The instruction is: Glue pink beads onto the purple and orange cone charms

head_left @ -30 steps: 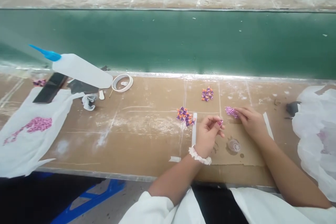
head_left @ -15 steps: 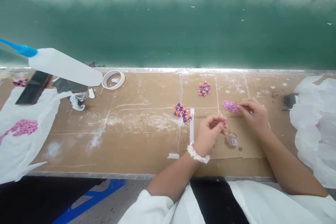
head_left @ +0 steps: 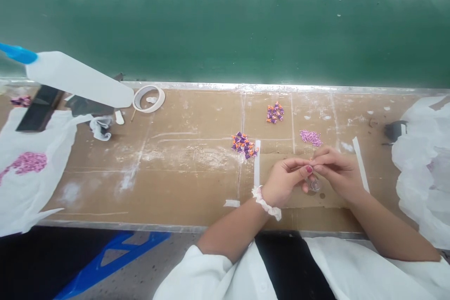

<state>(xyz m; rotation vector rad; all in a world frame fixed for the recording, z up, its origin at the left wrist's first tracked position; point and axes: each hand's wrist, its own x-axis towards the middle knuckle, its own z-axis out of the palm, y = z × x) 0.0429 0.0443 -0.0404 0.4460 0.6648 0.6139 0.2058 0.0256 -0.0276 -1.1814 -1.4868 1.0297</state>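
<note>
My left hand [head_left: 286, 180], with a white scrunchie [head_left: 266, 204] on its wrist, is closed in a pinch. Its fingertips meet those of my right hand [head_left: 333, 171], which is also pinched. Whatever sits between the fingers is too small and covered to make out. Just below the fingertips stands a small clear cup [head_left: 315, 185], partly hidden by the left fingers. Beyond the right hand lies a small heap of pink-purple bits [head_left: 311, 138]. Small purple-and-orange figures lie in one cluster [head_left: 244, 145] left of my hands and another cluster [head_left: 274, 113] farther back.
Cardboard [head_left: 190, 197] covers the table. On the left are a white bottle [head_left: 79, 79] with a blue nozzle, a tape roll [head_left: 161, 101], a dark block [head_left: 40, 110] and a white sheet [head_left: 56, 150] bearing pink bits. White plastic [head_left: 409, 164] bunches up at the right.
My right hand has come back from the heap of pink-purple bits to my left fingertips. An orange bit that showed at my left fingers is now hidden. The camera view has shifted slightly.
</note>
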